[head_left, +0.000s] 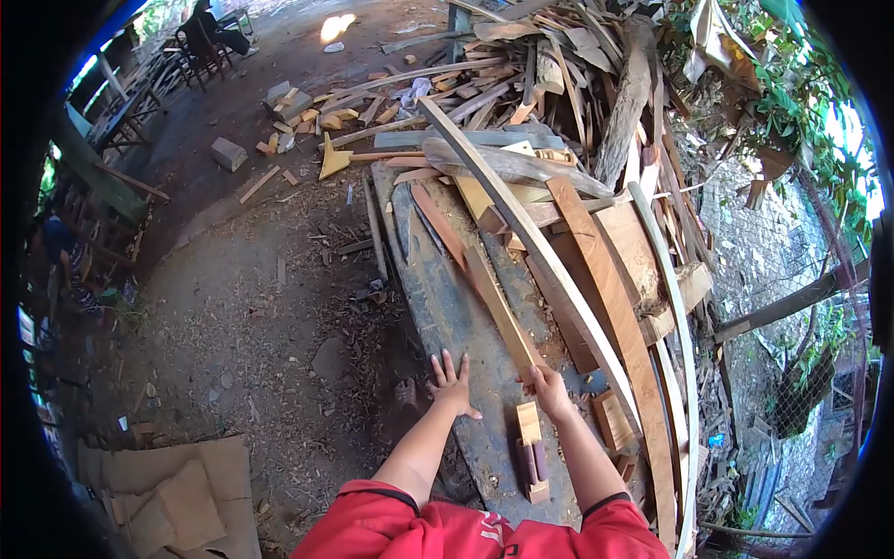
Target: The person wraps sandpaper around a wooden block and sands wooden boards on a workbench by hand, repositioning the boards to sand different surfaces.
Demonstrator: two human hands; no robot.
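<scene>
My left hand (451, 386) lies on the left edge of the worn workbench (438, 312), its fingers spread and nothing in it. Closed around the near end of a narrow wooden strip (500, 312) is my right hand (549, 388). The strip points away from me, up to a reddish board (438, 224) on the bench. Between my forearms, a wooden block tool (529, 424) with dark purplish parts rests on the bench. Long planks, among them a pale one (549, 265) and a brown one (615, 345), lie to the right of my right hand.
A large heap of scrap wood (521, 74) rises beyond the bench. Small offcuts (331, 116) and shavings cover the ground. Cardboard (186, 503) lies at the lower left. A wire fence (764, 252) stands at the right. Someone sits on a chair (200, 47) at the far left.
</scene>
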